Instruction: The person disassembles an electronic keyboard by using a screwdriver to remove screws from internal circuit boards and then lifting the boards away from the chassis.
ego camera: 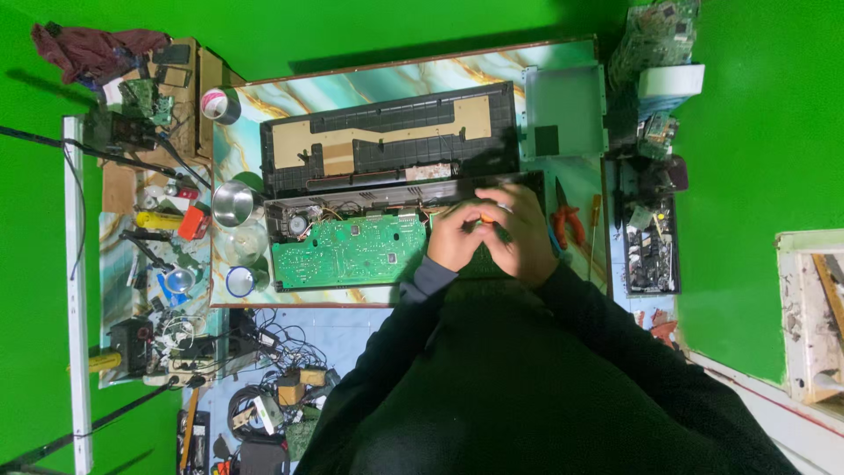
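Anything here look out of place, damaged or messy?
The device's black cover lies flipped open, baring the green circuit board. Both hands meet at its right end around something orange. Tools and cables clutter the left side shelf. No damage or spill shows.

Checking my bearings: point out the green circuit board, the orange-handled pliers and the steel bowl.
green circuit board (347, 251), head view, middle of the board
orange-handled pliers (570, 225), head view, on the handles
steel bowl (233, 203), head view, inside of the bowl
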